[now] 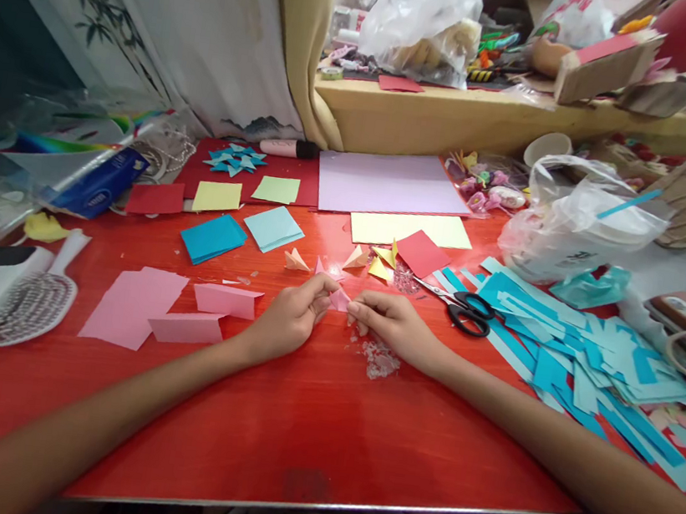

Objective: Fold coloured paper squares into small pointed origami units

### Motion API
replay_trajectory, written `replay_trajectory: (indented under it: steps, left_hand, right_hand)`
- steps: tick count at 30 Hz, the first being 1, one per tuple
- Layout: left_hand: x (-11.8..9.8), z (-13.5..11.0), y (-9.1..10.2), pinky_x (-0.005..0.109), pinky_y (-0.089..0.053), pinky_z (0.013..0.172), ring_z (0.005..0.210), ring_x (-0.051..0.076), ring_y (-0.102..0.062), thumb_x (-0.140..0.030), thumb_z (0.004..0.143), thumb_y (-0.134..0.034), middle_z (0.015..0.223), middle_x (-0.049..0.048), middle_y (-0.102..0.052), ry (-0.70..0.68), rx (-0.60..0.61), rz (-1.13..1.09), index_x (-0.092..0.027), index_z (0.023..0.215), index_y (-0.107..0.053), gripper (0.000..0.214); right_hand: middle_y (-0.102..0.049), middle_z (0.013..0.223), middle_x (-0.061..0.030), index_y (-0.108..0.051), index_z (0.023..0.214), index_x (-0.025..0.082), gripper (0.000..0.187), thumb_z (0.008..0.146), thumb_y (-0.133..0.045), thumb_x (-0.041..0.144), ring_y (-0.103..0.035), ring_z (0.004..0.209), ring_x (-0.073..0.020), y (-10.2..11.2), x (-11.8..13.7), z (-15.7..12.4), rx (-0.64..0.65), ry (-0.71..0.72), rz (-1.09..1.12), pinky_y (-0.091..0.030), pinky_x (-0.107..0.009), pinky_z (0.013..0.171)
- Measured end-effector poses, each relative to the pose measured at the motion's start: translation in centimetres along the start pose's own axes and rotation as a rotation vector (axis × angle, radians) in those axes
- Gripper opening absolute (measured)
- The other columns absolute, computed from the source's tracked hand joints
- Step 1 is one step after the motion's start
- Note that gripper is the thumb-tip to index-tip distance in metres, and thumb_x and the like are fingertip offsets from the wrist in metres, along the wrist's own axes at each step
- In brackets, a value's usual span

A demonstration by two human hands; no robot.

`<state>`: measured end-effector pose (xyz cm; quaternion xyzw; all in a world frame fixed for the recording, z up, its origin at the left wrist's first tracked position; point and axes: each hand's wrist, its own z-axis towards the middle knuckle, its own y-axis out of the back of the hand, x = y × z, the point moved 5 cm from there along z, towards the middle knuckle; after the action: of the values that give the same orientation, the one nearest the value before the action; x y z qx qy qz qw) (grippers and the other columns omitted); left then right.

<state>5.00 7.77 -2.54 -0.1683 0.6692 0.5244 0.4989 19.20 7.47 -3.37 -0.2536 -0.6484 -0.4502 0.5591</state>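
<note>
My left hand and my right hand meet above the middle of the red table. Between their fingertips is a small folded piece of pink paper, pinched from both sides. Just behind it lie small folded paper pieces: peach ones and yellow ones. Left of my left hand, two folded pink sheets stand near a stack of flat pink paper. Black-handled scissors lie beyond my right hand. Clear plastic scraps sit beside my right wrist.
Blue paper strips are heaped at the right, below a plastic bag. Blue squares, pale blue squares and a lilac sheet lie farther back. A hairbrush rests at the left. The table's front edge is near my body.
</note>
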Motion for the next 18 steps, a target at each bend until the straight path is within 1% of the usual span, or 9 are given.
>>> replay_trajectory:
  steps: [3, 6, 9, 11, 13, 16, 18]
  left_hand:
    - [-0.17, -0.1, 0.08, 0.022, -0.028, 0.053, 0.05, 0.008, -0.032, -0.026, 0.091, -0.035, 0.057, -0.0068, -0.034, 0.019, -0.042, -0.002, -0.019, 0.088, -0.043, 0.011]
    - [-0.3, -0.19, 0.08, 0.022, -0.03, 0.054, 0.05, 0.008, -0.033, -0.025, 0.091, -0.036, 0.056, -0.0076, -0.034, 0.028, -0.065, -0.033, -0.02, 0.097, -0.041, 0.009]
    - [-0.41, -0.29, 0.33, 0.023, -0.035, 0.06, 0.057, 0.01, -0.044, -0.028, 0.091, -0.039, 0.061, -0.006, -0.045, 0.014, -0.122, -0.037, -0.022, 0.1, -0.039, 0.011]
    - [-0.51, -0.36, 0.48, 0.025, -0.038, 0.068, 0.067, 0.011, -0.052, -0.027, 0.091, -0.04, 0.07, -0.0033, -0.053, -0.019, -0.157, -0.03, -0.021, 0.095, -0.039, 0.007]
    - [-0.55, -0.4, 0.51, 0.026, -0.039, 0.071, 0.074, 0.011, -0.054, -0.023, 0.091, -0.038, 0.077, -0.0015, -0.055, -0.055, -0.171, -0.009, -0.021, 0.091, -0.037, 0.002]
    - [-0.54, -0.46, 0.5, 0.024, -0.039, 0.066, 0.069, 0.01, -0.051, -0.019, 0.091, -0.034, 0.077, -0.0012, -0.052, -0.098, -0.181, 0.057, -0.021, 0.085, -0.037, 0.007]
    - [-0.58, -0.55, 0.5, 0.022, -0.038, 0.061, 0.063, 0.009, -0.047, -0.016, 0.091, -0.033, 0.074, -0.0018, -0.049, -0.13, -0.193, 0.083, -0.021, 0.082, -0.036, 0.01]
  right_hand:
    - [-0.05, 0.059, 0.002, -0.05, 0.066, 0.015, 0.033, 0.089, -0.045, 0.038, -0.046, 0.055, -0.008, 0.01, 0.22, -0.08, -0.013, -0.015, 0.023, -0.034, -0.021, 0.054]
    - [-0.047, 0.057, 0.0034, -0.047, 0.064, 0.016, 0.035, 0.089, -0.044, 0.039, -0.042, 0.051, -0.0067, 0.07, 0.26, -0.18, -0.031, -0.027, 0.028, -0.032, -0.021, 0.051]
    - [-0.046, 0.057, 0.004, -0.045, 0.065, 0.016, 0.035, 0.089, -0.043, 0.041, -0.04, 0.048, -0.0059, 0.24, 0.08, -0.21, -0.065, -0.044, 0.037, -0.03, -0.02, 0.048]
    - [-0.047, 0.058, 0.0036, -0.045, 0.066, 0.016, 0.035, 0.09, -0.042, 0.042, -0.04, 0.048, -0.0057, 0.23, -0.05, -0.17, -0.068, -0.048, 0.046, -0.03, -0.02, 0.047]
    - [-0.049, 0.06, 0.003, -0.047, 0.069, 0.016, 0.034, 0.09, -0.041, 0.042, -0.041, 0.048, -0.0058, 0.15, -0.16, -0.1, -0.059, -0.047, 0.06, -0.031, -0.02, 0.047]
    - [-0.05, 0.061, 0.0025, -0.048, 0.073, 0.016, 0.033, 0.091, -0.04, 0.043, -0.044, 0.049, -0.0064, 0.11, -0.34, -0.02, -0.065, -0.048, 0.078, -0.032, -0.02, 0.047]
    - [-0.05, 0.061, 0.0025, -0.048, 0.073, 0.016, 0.033, 0.091, -0.04, 0.043, -0.045, 0.049, -0.0066, 0.16, -0.38, 0.0, -0.078, -0.049, 0.075, -0.032, -0.02, 0.047]
